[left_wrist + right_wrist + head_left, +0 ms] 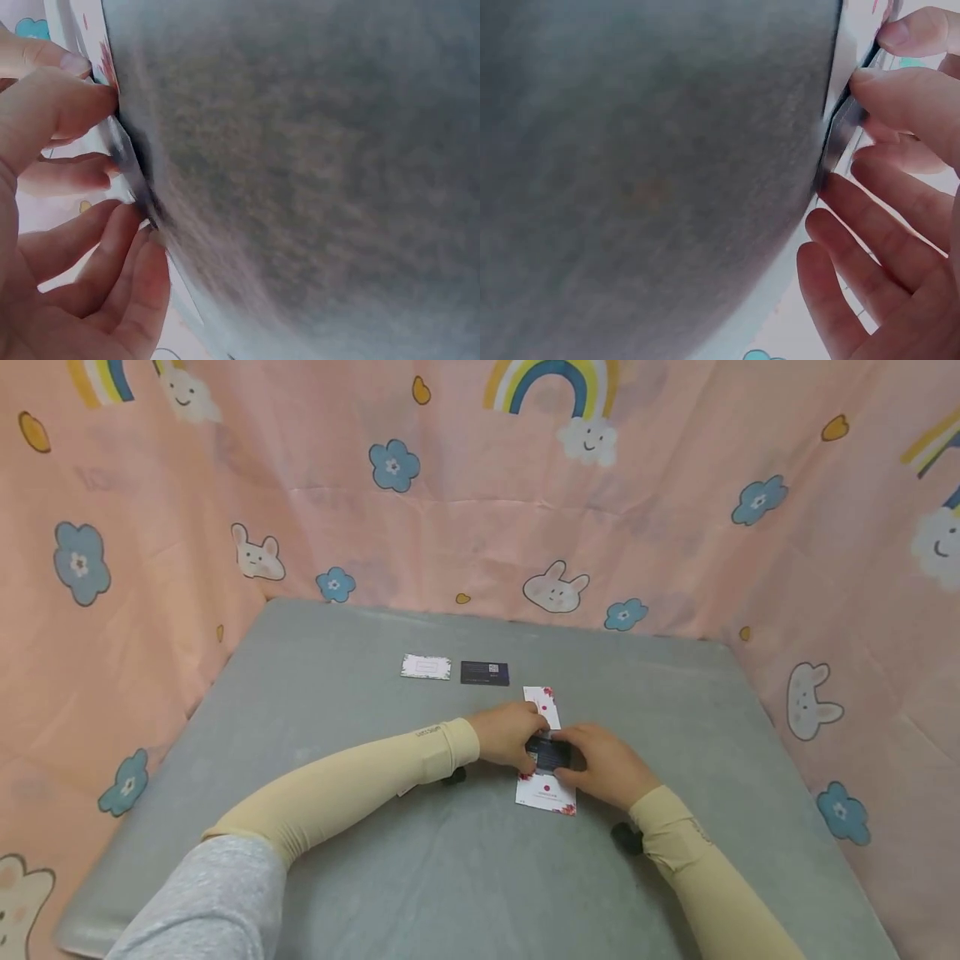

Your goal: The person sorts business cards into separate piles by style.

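Pink cloth (480,547) hangs around our desk (337,693), with rainbows (551,368), bunnies (557,591) and blue flowers (394,466) on it. Near the middle of the desk, our left hand (510,735) pinches one end of a dark card (552,755), and our right hand (609,764) pinches the other end. Our thumbs are on its near side and our fingers on its far side. We think holding both ends helps keep the small card straight. We cannot tell if it touches the desk. One white card with red flowers (547,795) pokes out on the near side, and a second white card (542,696) pokes out on the far side, so all three make a line. Maybe they sit close so we can reach them easily. Farther back, a card with leafy edges (426,667) lies just beside another dark one (484,673), perhaps to be out of our way. Our desk top looks plain and gray, and cream sleeves (352,785) cover our arms.
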Motion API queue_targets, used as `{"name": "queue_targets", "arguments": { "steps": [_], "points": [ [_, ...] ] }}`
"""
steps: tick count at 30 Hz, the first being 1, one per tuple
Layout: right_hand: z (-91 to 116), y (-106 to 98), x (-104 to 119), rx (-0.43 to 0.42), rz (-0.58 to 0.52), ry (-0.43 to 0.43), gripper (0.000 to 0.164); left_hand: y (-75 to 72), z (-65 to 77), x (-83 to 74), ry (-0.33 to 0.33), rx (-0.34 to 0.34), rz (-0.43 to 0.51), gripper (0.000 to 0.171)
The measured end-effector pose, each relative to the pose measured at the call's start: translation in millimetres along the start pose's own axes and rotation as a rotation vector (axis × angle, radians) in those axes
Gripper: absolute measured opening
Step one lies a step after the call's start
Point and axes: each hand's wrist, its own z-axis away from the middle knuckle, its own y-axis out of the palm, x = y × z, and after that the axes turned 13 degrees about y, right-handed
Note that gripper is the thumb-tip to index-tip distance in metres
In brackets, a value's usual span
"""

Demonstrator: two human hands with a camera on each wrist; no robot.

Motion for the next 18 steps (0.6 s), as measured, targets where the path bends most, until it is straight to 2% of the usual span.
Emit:
{"name": "queue_targets", "arguments": {
  "steps": [3, 7, 12, 15, 18],
  "points": [
    [-7, -2, 6, -0.003, 0.015, -0.005, 0.055, -0.6, 2.9, 5.2, -0.002, -0.029, 0.023, 0.063],
    [-37, -4, 21, -0.004, 0.033, -0.024, 0.055, -9.1, 12.0, 27.0, -0.038, -0.076, 0.037, 0.063],
    [-89, -5, 43, 0.006, 0.086, -0.026, 0.057, -25.9, 22.2, 61.8, -0.149, -0.128, 0.037, 0.065],
    [-121, -3, 53, 0.023, 0.103, 0.001, 0.058, -29.7, 21.7, 88.2, -0.223, -0.143, 0.038, 0.066],
    [-146, -1, 63, 0.044, 0.093, 0.045, 0.056, -33.6, 22.1, 107.8, -0.268, -0.149, 0.030, 0.065]
  ]
}}
